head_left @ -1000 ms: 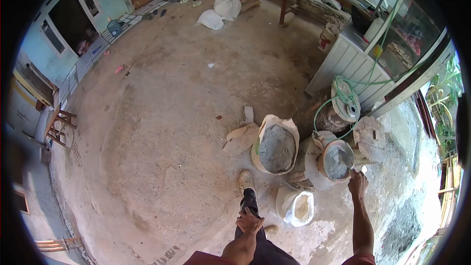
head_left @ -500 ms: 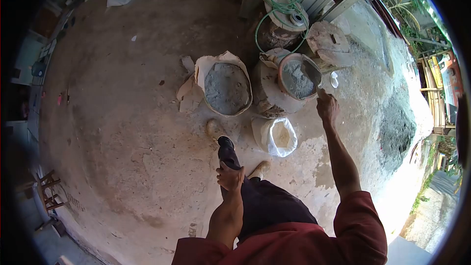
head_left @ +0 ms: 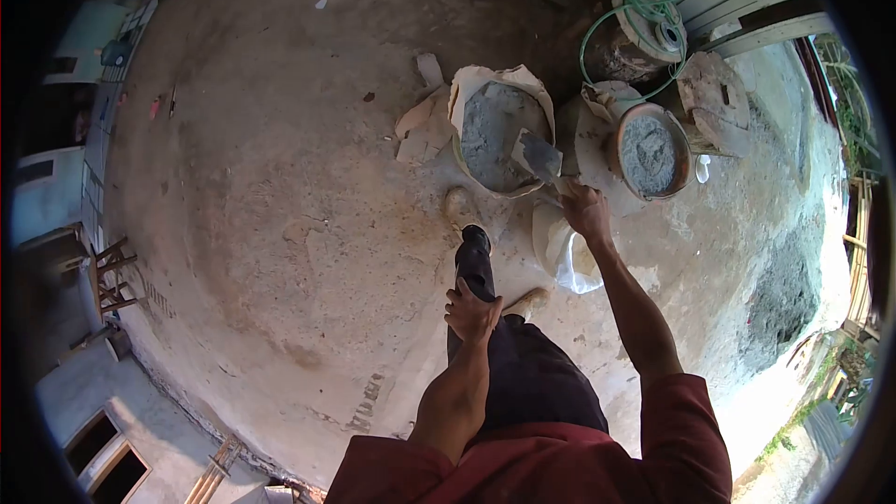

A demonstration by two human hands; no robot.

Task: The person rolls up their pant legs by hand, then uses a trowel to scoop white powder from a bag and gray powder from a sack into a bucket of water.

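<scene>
My right hand (head_left: 586, 211) is closed round the handle of a trowel (head_left: 539, 155). The flat grey blade hangs over the right part of an open paper sack (head_left: 455, 121) that holds grey powder (head_left: 490, 126). Right of it, a round brown-rimmed bowl (head_left: 689, 145) holds grey mix and rests on another sack. Below my right hand stands a white bag (head_left: 551, 235), partly covered by that hand and forearm. My left hand (head_left: 472, 314) grips the dark trouser leg (head_left: 475, 266) at my knee.
A drum (head_left: 623, 49) with a coiled green hose (head_left: 644, 7) on top stands at the upper right. Beside it lies a flat worn board (head_left: 711, 98). A dark grey heap (head_left: 779, 294) lies at the far right, and a wooden chair (head_left: 114, 275) at the left.
My right hand has moved left from the bowl to the sack of powder, and the trowel blade now shows over it. The view has shifted left. My left hand stays on the trouser leg.
</scene>
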